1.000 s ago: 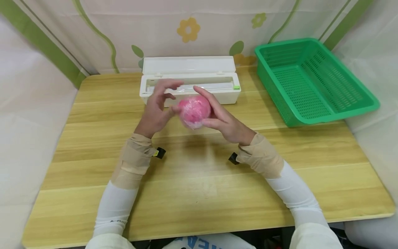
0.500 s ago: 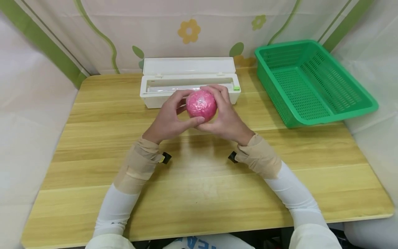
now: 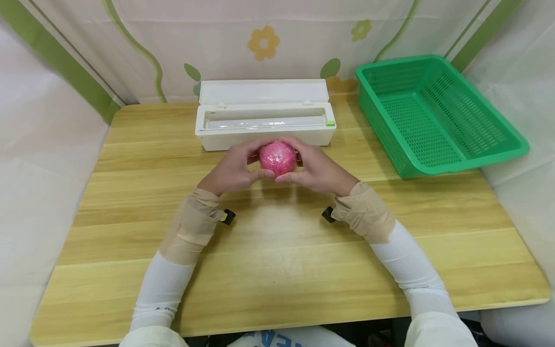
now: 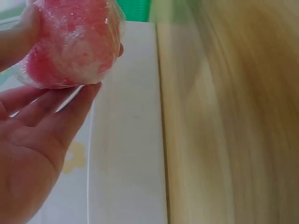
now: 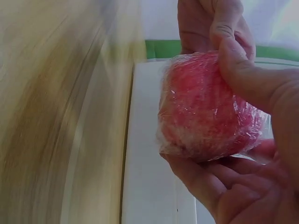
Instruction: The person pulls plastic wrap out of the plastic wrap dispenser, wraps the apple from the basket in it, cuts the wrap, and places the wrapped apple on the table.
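Both hands hold a pink round thing wrapped in clear plastic film above the table, just in front of a white cling film dispenser. My left hand grips its left side, thumb at the near edge and fingers beneath, as the left wrist view shows. From the right, my right hand grips it with the thumb on one side and curled fingers on the other. Wrinkled film clings all round the pink thing; what lies under the wrap cannot be told.
The dispenser's lid stands raised, and a film roll lies inside. A green plastic basket stands at the back right of the wooden table. A patterned curtain hangs behind.
At first the left hand was partly off the wrapped thing, fingers spread. It then took hold from the left. Both hands have since lowered it slightly toward the person.
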`<act>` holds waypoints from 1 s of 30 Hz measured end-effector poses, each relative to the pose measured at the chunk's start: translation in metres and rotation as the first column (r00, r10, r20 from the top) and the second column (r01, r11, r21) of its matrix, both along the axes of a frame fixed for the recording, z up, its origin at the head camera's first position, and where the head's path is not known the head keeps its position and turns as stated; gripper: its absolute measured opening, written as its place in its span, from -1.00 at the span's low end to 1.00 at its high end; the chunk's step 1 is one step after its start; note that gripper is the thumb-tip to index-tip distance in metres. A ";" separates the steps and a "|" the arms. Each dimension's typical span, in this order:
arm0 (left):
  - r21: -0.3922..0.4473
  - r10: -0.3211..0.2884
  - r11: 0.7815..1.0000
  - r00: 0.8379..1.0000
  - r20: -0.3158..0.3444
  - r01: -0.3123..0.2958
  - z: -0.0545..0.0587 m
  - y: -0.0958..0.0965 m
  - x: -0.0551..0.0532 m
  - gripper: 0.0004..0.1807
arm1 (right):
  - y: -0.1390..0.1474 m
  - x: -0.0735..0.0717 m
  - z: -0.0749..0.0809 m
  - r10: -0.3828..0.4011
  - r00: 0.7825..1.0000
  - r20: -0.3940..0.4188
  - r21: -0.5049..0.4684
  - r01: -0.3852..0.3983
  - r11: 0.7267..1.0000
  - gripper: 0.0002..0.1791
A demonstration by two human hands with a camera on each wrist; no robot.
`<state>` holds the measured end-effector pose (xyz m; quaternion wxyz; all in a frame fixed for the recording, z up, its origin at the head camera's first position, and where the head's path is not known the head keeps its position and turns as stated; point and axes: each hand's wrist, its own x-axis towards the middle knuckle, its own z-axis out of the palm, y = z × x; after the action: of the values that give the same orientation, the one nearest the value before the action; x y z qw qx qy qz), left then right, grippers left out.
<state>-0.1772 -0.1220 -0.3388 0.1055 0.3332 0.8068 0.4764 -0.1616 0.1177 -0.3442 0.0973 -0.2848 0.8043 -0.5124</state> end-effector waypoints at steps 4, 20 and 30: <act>-0.013 -0.027 1.000 0.999 0.027 0.028 -0.004 0.002 -0.001 -0.19 | 0.003 -0.003 -0.001 -0.022 1.000 0.021 0.056 0.020 0.998 -0.08; -0.073 0.046 0.996 0.996 0.076 -0.041 -0.015 0.011 0.001 -0.28 | 0.005 -0.007 -0.012 -0.025 0.999 0.034 0.217 0.017 0.976 -0.03; -0.159 0.105 0.984 0.987 0.125 -0.085 -0.013 0.011 0.000 -0.27 | 0.007 -0.010 -0.012 -0.051 0.999 0.014 0.288 0.045 0.957 -0.04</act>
<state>-0.1773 -0.1107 -0.3522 0.1613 0.2527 0.8473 0.4385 -0.1718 0.1246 -0.3560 0.1339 -0.2424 0.8758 -0.3954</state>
